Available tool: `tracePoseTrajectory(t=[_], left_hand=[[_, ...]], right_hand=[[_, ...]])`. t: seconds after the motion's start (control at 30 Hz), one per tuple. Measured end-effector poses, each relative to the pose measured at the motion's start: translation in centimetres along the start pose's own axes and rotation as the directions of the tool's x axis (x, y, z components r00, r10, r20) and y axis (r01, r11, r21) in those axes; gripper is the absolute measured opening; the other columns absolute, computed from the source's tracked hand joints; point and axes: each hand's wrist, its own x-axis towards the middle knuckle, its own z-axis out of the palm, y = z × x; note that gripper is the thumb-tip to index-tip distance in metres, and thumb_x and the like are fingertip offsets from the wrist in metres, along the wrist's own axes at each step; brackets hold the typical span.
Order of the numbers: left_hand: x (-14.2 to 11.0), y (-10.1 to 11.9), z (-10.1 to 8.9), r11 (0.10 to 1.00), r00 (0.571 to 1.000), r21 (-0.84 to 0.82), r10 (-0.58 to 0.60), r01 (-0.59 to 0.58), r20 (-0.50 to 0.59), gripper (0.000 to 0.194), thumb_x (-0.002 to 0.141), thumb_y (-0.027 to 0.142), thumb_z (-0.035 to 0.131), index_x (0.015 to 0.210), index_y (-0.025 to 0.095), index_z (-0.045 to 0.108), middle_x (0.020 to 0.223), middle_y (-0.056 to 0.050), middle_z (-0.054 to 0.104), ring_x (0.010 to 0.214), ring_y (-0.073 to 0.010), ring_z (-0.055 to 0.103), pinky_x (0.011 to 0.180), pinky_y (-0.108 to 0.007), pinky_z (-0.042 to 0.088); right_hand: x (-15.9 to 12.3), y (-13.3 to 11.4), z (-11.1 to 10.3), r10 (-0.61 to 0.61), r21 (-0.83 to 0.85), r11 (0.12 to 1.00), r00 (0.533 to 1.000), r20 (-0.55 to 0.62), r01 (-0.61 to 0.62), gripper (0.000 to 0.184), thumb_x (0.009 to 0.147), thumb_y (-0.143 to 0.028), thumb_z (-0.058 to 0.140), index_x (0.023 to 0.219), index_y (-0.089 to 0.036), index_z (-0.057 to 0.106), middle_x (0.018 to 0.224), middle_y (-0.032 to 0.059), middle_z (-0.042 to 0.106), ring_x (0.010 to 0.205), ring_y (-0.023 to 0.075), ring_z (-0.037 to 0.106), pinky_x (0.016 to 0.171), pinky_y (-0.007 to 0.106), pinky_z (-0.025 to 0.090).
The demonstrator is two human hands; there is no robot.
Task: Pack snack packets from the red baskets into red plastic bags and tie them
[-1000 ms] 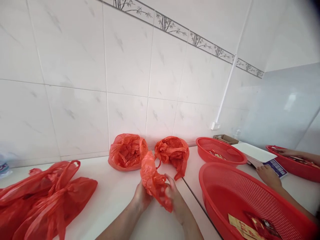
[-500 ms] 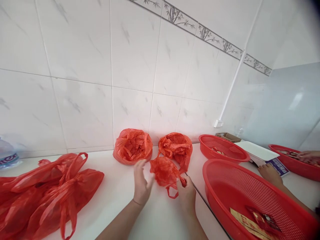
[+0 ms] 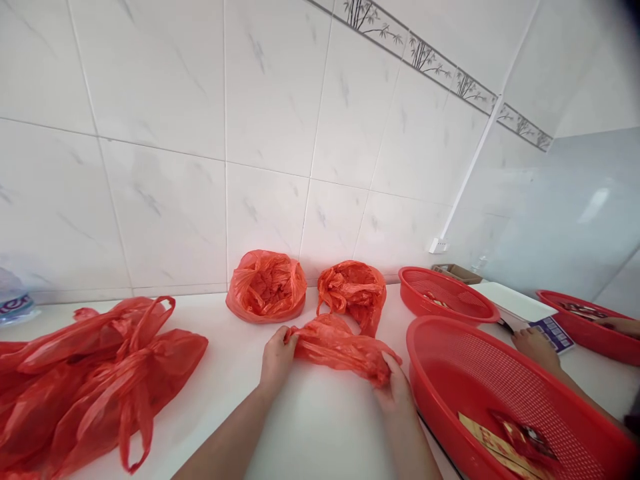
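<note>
A thin red plastic bag (image 3: 337,347) is stretched sideways between my two hands, just above the white table. Its left end is pinched in the fingers of my left hand (image 3: 279,357). My right hand (image 3: 396,383) grips the bunched right end, close to the rim of a large red basket. Behind the held bag, two rolled-down red bags stand against the wall: a left one (image 3: 267,287) and a right one (image 3: 354,290), both stuffed with crumpled red plastic. The held bag partly overlaps the right one in view.
Tied red bags (image 3: 100,380) lie at left near a plastic bottle (image 3: 14,300). At right stand a large red basket (image 3: 450,373) with packets inside, a smaller one (image 3: 435,307), a white scale (image 3: 515,301) and a far basket (image 3: 590,337). A co-worker's hands (image 3: 537,348) are beside them.
My left hand, earlier apart from the bag, has closed on its left end. My right hand has moved right, and the bag is now drawn out wide between both hands.
</note>
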Motion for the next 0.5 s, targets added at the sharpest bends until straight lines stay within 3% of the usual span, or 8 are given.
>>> tracePoseTrajectory(t=[0.1,0.2,0.27,0.37,0.5], left_hand=[[-0.1,0.2,0.4,0.968,0.99,-0.233,-0.113,0.091,-0.081,0.03,0.091,0.034,0.055,0.114,0.015,0.057,0.11,-0.007,0.062,0.091,-0.019,0.063,0.078,-0.039,0.054],[0.1,0.7,0.2,0.881,0.962,-0.441,-0.246,0.171,-0.119,0.033,0.091,0.034,0.055,0.118,0.016,0.055,0.115,-0.008,0.06,0.095,-0.0202,0.062,0.08,-0.04,0.054],[0.4,1.1,-0.3,0.81,0.939,-0.547,-0.324,0.213,-0.114,0.034,0.09,0.033,0.056,0.119,0.016,0.054,0.118,-0.009,0.059,0.098,-0.021,0.061,0.081,-0.042,0.053],[0.9,2.0,-1.1,0.693,0.905,-0.66,-0.423,0.29,-0.046,0.034,0.09,0.033,0.056,0.12,0.016,0.054,0.119,-0.009,0.058,0.099,-0.0217,0.061,0.083,-0.042,0.053],[0.7,3.2,-2.3,0.545,0.865,-0.721,-0.477,0.429,0.155,0.034,0.09,0.033,0.056,0.12,0.016,0.054,0.119,-0.009,0.058,0.099,-0.0215,0.061,0.082,-0.042,0.053]], right_hand=[[-0.4,0.0,0.3,0.062,-0.032,0.998,0.997,0.044,-0.061,0.027,0.065,-0.029,0.074,0.088,-0.021,0.062,0.088,0.0021,0.073,0.082,0.0205,0.069,0.074,0.034,0.056],[-1.0,0.2,0.9,0.073,-0.09,0.994,0.985,0.157,-0.059,0.03,0.068,-0.03,0.074,0.094,-0.021,0.061,0.088,0.0023,0.072,0.083,0.0211,0.069,0.073,0.032,0.056],[-1.1,0.3,0.9,0.079,-0.105,0.993,0.983,0.163,-0.063,0.032,0.069,-0.031,0.075,0.095,-0.021,0.06,0.086,0.0019,0.072,0.081,0.0216,0.069,0.069,0.031,0.056],[-0.8,0.5,0.5,0.065,-0.138,0.989,0.987,0.149,-0.045,0.03,0.068,-0.034,0.075,0.09,-0.021,0.06,0.083,0.0023,0.072,0.079,0.0218,0.069,0.065,0.03,0.055],[-0.8,-0.2,0.6,0.009,-0.262,0.965,0.99,0.138,0.027,0.032,0.072,-0.043,0.068,0.093,-0.022,0.059,0.091,0.0037,0.071,0.084,0.0224,0.068,0.064,0.03,0.054]])
